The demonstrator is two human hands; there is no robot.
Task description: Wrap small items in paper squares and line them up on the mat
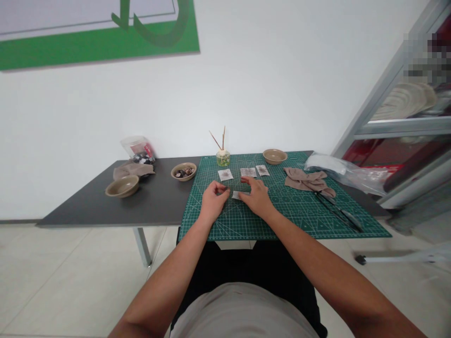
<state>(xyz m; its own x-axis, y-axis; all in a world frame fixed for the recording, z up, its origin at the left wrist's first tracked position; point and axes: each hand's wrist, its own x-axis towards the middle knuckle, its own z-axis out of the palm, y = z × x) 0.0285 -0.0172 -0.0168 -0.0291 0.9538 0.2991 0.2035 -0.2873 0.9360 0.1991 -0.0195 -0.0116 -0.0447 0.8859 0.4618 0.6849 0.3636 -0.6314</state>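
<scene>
A dark worktop (158,206) is set against a white wall (282,70), above a pale floor (70,277). It is partly covered by a green mat (296,223). There, a small white packet (235,195) is touched by the thumb of the right hand (259,198), whose fingers are spread. The left hand (213,203) is curled beside it; whether anything is pinched cannot be told.

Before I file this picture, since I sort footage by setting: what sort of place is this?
Probably an indoor workroom or craft corner, though I can't be sure: a green gridded mat lies on a dark table, and a green-edged board hangs on the white wall.
</scene>
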